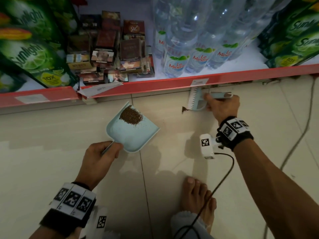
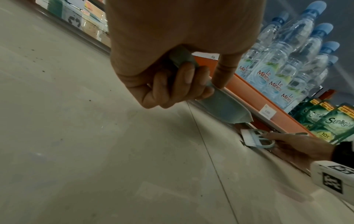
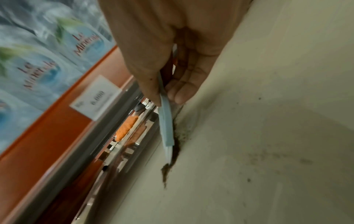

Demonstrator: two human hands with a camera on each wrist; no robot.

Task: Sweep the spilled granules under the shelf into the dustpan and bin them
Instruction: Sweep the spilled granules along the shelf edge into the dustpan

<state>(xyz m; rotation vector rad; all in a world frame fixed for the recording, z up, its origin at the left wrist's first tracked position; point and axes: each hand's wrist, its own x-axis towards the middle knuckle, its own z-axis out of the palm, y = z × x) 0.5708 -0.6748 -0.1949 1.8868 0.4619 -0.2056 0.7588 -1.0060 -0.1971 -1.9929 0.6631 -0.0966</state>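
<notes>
Nearest the camera, a bare foot (image 1: 198, 202) stood on the pale tiled floor (image 1: 43, 161), with a black cable (image 1: 222, 180) running past it toward the right wrist. Ahead of it, the left hand (image 1: 101, 157) gripped the handle of a light blue dustpan (image 1: 136, 135); the left wrist view showed the fingers (image 2: 184, 78) curled fully around that handle. The pan sat on the floor with its open edge turned toward the shelf, and a heap of brown granules (image 1: 131, 115) lay in its far corner.

Further out and to the right, the right hand (image 1: 222, 107) held a small light blue hand brush (image 1: 198, 100), thumb and fingers closed narrowly on its handle. The white bristles faced left, touching the floor just in front of the shelf's base. A small dark clump of spilled granules (image 1: 184, 109) lay against the lower end of the bristles, well apart from the dustpan. In the blurred right wrist view more dark specks seemed to trail along the brush edge.

Beyond the brush ran the red shelf edge (image 1: 155, 83) with a white price tag (image 1: 200, 82). On the shelf stood Le Minerale water bottles (image 1: 177, 62), stacked cigarette packs (image 1: 107, 49) and green Sunlight pouches (image 1: 34, 54) at both ends.
</notes>
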